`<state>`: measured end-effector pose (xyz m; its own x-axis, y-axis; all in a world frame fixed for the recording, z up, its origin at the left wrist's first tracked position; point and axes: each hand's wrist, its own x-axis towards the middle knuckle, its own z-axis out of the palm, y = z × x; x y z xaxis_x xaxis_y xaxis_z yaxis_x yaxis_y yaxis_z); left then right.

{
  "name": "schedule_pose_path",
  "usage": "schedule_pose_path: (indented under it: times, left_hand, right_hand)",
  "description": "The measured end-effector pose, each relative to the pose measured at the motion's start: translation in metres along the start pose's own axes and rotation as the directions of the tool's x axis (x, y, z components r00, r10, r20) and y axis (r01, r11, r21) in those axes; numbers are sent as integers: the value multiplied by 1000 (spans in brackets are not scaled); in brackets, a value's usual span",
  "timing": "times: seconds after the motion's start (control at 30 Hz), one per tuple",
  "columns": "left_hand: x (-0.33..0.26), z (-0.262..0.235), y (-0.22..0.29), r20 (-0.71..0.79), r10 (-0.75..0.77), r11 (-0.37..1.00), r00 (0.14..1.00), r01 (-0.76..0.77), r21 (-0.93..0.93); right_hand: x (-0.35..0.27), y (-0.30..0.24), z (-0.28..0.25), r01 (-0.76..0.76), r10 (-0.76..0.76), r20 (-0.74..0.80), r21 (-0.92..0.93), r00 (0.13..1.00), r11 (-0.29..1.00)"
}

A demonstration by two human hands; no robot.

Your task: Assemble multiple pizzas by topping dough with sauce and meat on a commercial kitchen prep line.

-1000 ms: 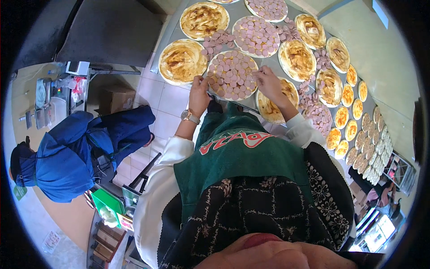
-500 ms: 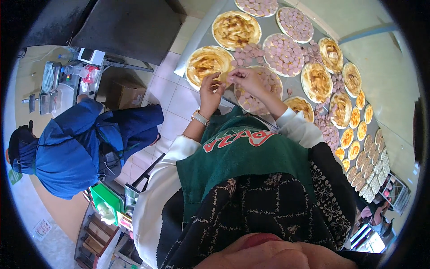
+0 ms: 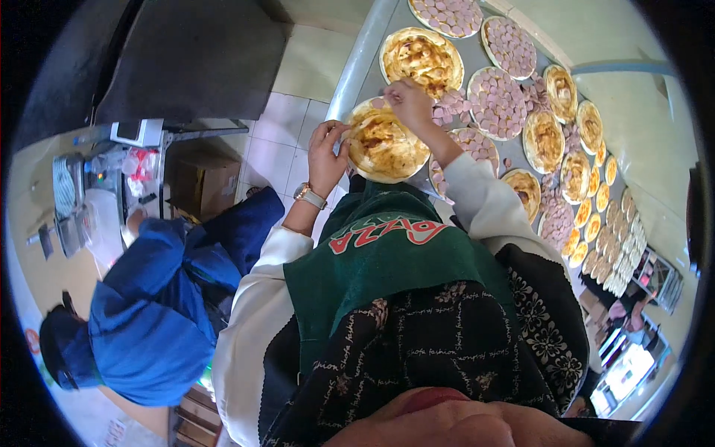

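A round pizza base with brown-orange sauce lies at the near left corner of the metal table. At its left rim is my left hand, thumb and bent fingers apart, fingertips at the dough's edge. Over the far rim my right hand is closed, with fingertips together; whatever is in them is hidden and blurred. Just beside those fingertips shows a pink sausage slice at the base's far edge. Beyond lies another sauced base. Loose sausage slices are heaped to the right, near a slice-covered pizza.
The grey metal table runs far to the right with several rows of pizzas, large and small. At the left, a person in blue leans over a counter. A cardboard box stands under a shelf. A dark cabinet is behind.
The view has shifted, so the table appears further right. My hands have drawn apart: the left to the base's left rim, the right up to its far rim. The person in blue has leaned differently.
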<state>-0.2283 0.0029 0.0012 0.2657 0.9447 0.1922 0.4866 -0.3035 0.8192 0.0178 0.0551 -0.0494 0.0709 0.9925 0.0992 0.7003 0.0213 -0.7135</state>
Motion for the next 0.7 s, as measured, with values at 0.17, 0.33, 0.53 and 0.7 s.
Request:
schedule_pose_path:
  times: [0.17, 0.33, 0.53, 0.7]
  left_hand:
    - [29, -2, -5, 200, 94, 975, 975, -131, 179]
    - [59, 22, -11, 329, 248, 893, 911, -347, 286]
    - [68, 40, -13, 398, 203, 854, 895, -360, 376]
    - [63, 45, -13, 387, 151, 851, 910, -319, 417]
  right_hand:
    - [-15, 51, -65, -244, 157, -408, -171, 899, 954]
    - [-21, 73, -89, -436, 374, -264, -237, 889, 868]
    - [-19, 77, -101, -496, 488, -205, 11, 849, 868]
    - [-24, 42, -75, -284, 333, -67, 384, 940, 878]
